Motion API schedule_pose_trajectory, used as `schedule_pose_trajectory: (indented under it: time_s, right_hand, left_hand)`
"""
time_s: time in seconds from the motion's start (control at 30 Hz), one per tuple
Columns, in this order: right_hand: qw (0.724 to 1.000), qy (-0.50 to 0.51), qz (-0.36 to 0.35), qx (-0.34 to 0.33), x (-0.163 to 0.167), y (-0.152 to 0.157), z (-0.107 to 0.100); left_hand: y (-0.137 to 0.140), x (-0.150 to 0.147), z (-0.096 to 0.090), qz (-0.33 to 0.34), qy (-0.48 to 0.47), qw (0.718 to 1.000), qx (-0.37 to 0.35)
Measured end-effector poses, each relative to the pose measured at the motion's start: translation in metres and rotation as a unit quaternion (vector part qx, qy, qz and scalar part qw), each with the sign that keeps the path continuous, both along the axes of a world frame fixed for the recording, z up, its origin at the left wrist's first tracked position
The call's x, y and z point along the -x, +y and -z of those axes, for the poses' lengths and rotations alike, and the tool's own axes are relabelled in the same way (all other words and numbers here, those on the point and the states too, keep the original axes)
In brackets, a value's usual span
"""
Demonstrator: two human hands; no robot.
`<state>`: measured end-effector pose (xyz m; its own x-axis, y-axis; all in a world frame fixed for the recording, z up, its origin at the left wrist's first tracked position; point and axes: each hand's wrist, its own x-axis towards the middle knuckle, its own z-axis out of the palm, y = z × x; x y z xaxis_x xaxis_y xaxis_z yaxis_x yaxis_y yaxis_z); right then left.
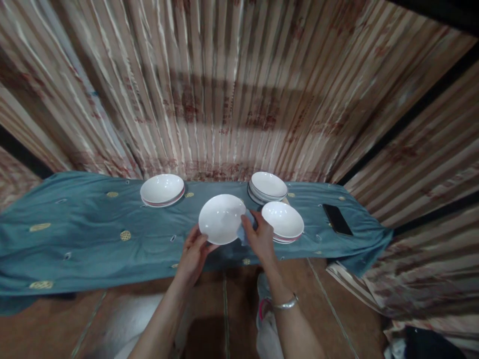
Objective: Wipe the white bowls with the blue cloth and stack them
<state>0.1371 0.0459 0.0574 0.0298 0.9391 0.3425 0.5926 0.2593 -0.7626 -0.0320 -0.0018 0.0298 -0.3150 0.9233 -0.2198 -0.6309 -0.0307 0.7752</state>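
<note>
Held up over the front part of the table is a white bowl (pixel 221 219), tilted so its inside faces me. My left hand (pixel 195 249) grips its lower left rim, thumb on the edge. In my right hand (pixel 260 234) is a light blue cloth (pixel 244 233), pressed against the bowl's right rim. Close to the right of that hand stands a stack of white bowls (pixel 283 220), with a reddish rim showing lower down. Behind it is a stack of white plates (pixel 268 186) with dark rims. Another stack of white bowls (pixel 162 189) sits to the left.
A teal patterned cloth (pixel 90 234) covers the long table. A black phone (pixel 337 219) lies toward its right end. Striped, pleated curtains (pixel 209 99) hang behind and to the right, with dark poles (pixel 407 119). Below is a brown tiled floor (pixel 318 304).
</note>
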Motion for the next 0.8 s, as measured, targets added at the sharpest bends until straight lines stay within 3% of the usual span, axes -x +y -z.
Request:
schedule_pose_trajectory:
  time_s: [0.13,0.27,0.43,0.5,0.63,0.73,0.8]
  right_hand:
    - [0.999,-0.035,0.029,-0.002,-0.032,0.000,-0.024]
    - [0.994,-0.065,0.087,-0.026,-0.076,0.003,-0.035]
    - [0.979,-0.090,0.182,0.005,-0.120,0.009,-0.030]
    - [0.974,-0.104,0.198,0.023,-0.130,0.012,-0.025]
    - [0.963,-0.155,0.213,0.050,-0.140,0.018,-0.016]
    - [0.951,-0.202,0.220,0.074,-0.145,0.020,-0.011]
    - [0.944,-0.228,0.221,0.088,-0.147,0.021,-0.009]
  left_hand:
    - [0.002,-0.032,-0.015,0.024,-0.004,0.999,-0.029]
    - [0.013,-0.073,-0.024,0.069,0.002,0.996,-0.053]
    - [0.043,-0.110,-0.023,0.124,0.140,0.980,-0.069]
    - [0.056,-0.116,-0.019,0.118,0.255,0.955,-0.098]
    - [0.077,-0.121,-0.004,0.115,0.453,0.874,-0.137]
    - [0.089,-0.124,0.013,0.116,0.538,0.822,-0.146]
    - [0.095,-0.128,0.026,0.117,0.565,0.805,-0.138]
